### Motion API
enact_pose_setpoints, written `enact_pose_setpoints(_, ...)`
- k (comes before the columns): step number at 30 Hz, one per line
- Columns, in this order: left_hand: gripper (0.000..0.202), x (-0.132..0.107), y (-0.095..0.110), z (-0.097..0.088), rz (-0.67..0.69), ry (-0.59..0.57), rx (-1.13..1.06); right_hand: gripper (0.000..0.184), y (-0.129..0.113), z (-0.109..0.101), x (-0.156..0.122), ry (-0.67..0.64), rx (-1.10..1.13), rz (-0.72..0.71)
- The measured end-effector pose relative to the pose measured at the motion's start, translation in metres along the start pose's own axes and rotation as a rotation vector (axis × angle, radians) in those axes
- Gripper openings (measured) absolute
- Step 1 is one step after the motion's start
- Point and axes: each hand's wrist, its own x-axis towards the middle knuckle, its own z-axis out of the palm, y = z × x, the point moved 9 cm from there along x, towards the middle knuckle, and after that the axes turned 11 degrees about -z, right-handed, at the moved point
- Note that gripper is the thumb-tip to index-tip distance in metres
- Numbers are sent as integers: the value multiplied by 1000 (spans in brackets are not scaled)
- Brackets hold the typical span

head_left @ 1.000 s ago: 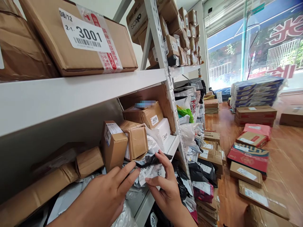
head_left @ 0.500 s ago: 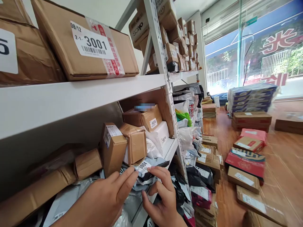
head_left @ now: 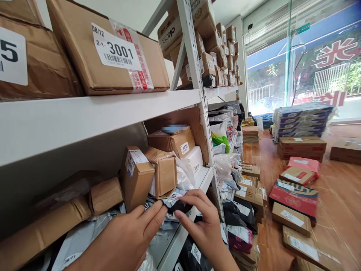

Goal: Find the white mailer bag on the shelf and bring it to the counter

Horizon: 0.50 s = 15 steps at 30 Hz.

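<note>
My left hand [head_left: 126, 237] lies flat on grey and white plastic mailers [head_left: 163, 233] on the lower shelf, fingers stretched toward a small black parcel [head_left: 178, 205] with a white barcode label. My right hand [head_left: 201, 220] curls over that black parcel from the right, its fingers bent round it and pressing on its top. Just behind stand two taped cardboard boxes [head_left: 149, 175]. A box numbered 4039 [head_left: 172, 141] and a white parcel [head_left: 193, 162] sit further along the same shelf.
A white metal shelf board [head_left: 93, 116] runs overhead with a box labelled 3001 [head_left: 113, 52]. The perforated upright [head_left: 203, 113] stands just right of my hands. More bagged parcels hang below. Cartons [head_left: 296, 195] cover the wooden floor to the right.
My right hand has shifted up and over the black parcel, covering most of its label. The left fingers stay beside it. The view has drifted slightly left.
</note>
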Motion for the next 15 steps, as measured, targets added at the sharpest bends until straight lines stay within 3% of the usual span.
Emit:
enact_pose_setpoints(2, 79, 1, 1, -1, 6, -27, -5, 5, 4, 2, 11, -31, 64, 30)
enact_pose_setpoints(7, 81, 6, 1, -2, -12, -163, -80, 13, 19, 0, 24, 124, 124, 148)
enact_pose_setpoints(10, 86, 10, 0, 0, -32, -258, -83, 14, 26, 5, 24, 144, 190, 201)
enact_pose_setpoints(12, 87, 11, 1, 3, -36, -291, -58, 12, 25, 4, 22, 135, 223, 183)
enact_pose_setpoints(15, 82, 11, 2, 9, -35, -293, -24, 7, 7, 2, 20, 34, 227, 30)
